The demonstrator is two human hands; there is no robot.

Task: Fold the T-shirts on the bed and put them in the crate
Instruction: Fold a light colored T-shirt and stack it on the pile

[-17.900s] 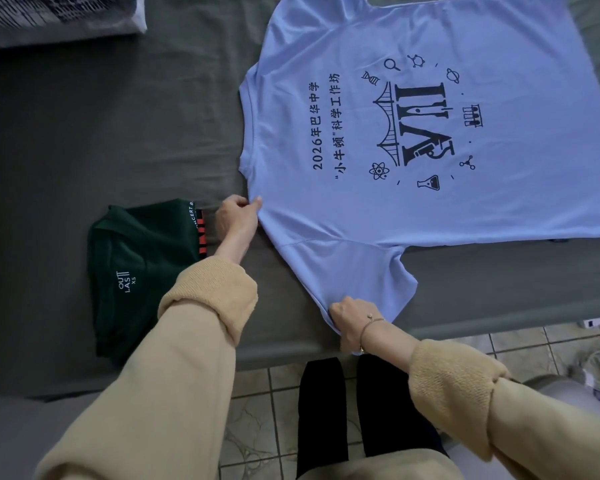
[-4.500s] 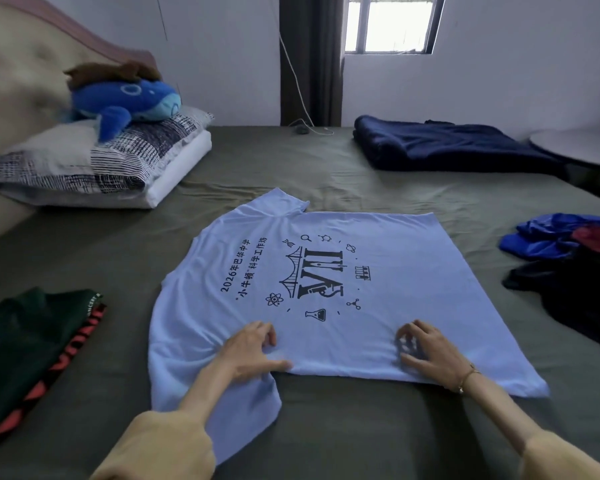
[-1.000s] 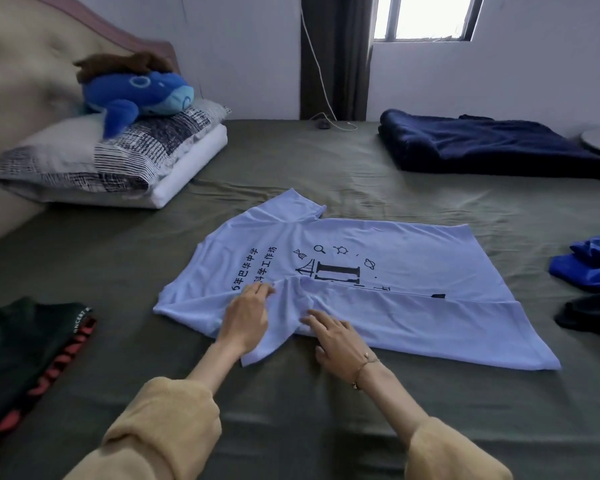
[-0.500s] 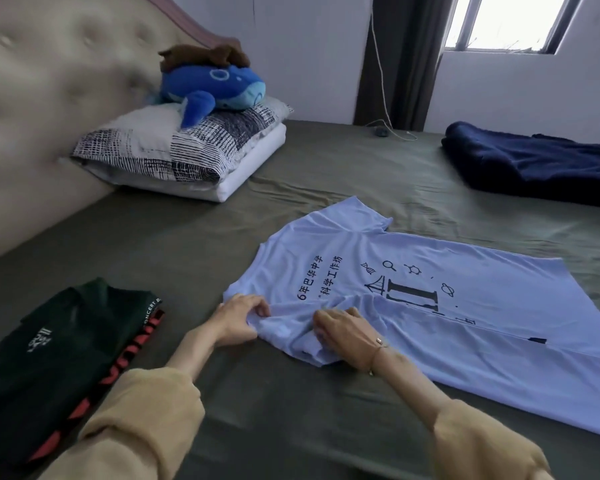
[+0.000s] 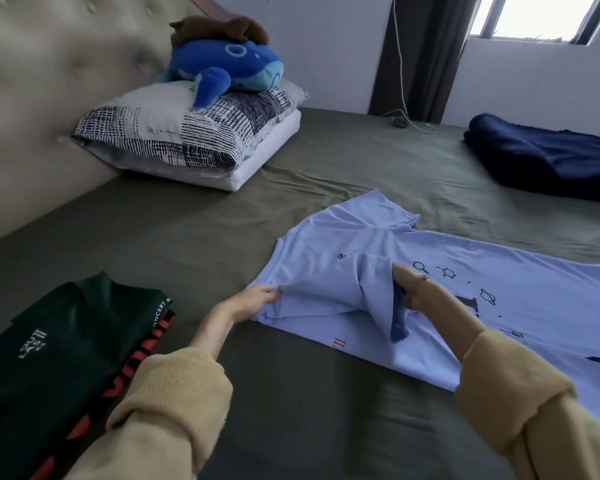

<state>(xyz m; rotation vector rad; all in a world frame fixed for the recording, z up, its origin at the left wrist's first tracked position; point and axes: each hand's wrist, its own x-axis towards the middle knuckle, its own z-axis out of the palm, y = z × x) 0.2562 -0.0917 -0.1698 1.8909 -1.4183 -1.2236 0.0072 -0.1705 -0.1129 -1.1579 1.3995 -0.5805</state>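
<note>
A light blue T-shirt (image 5: pixel 471 299) with black print lies on the olive bed sheet (image 5: pixel 243 244), its near long edge folded over. My left hand (image 5: pixel 257 299) pinches the shirt's shoulder corner at the left end. My right hand (image 5: pixel 404 289) grips the near sleeve, lifted and folded toward the shirt's middle; cloth hides most of its fingers. A folded dark green T-shirt (image 5: pixel 63 337) sits on a black and red one at the near left. No crate is in view.
Two stacked pillows (image 5: pixel 201 133) with a blue plush whale (image 5: pixel 226 67) stand by the padded headboard (image 5: pixel 32 91) at the far left. A dark navy blanket (image 5: pixel 548 157) lies far right. A cable and plug (image 5: pixel 400 121) rest on the sheet by the curtain.
My right hand has lifted the near sleeve and carried it inward over the print. My left hand stays at the shoulder corner. My view has swung further left.
</note>
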